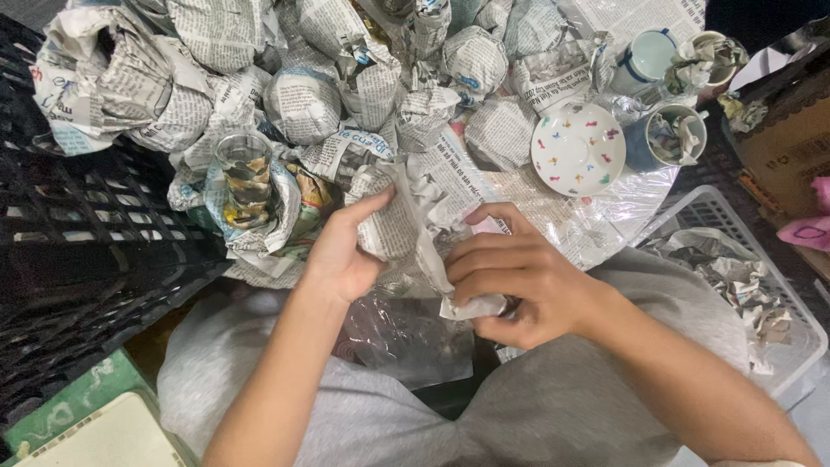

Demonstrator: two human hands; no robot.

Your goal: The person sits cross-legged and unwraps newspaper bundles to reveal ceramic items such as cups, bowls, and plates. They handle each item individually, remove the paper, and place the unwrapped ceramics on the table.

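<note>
A black plastic crate [78, 233] stands at the left beside a heap of grey newspaper-wrapped bundles [303, 104]. A white lattice basket [735, 225] holds crumpled paper at the right. Further back lies a white saucer with coloured specks [577, 149]. Over the lap, the left hand [341, 259] clasps a newspaper-wrapped object [393, 220], while the right hand [510, 277] pinches its loose paper.

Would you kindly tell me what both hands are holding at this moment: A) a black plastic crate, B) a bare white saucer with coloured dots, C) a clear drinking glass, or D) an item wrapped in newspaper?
D: the left hand and right hand both grip a newspaper-wrapped item, while the dotted saucer and the glass sit untouched on the pile.
</note>
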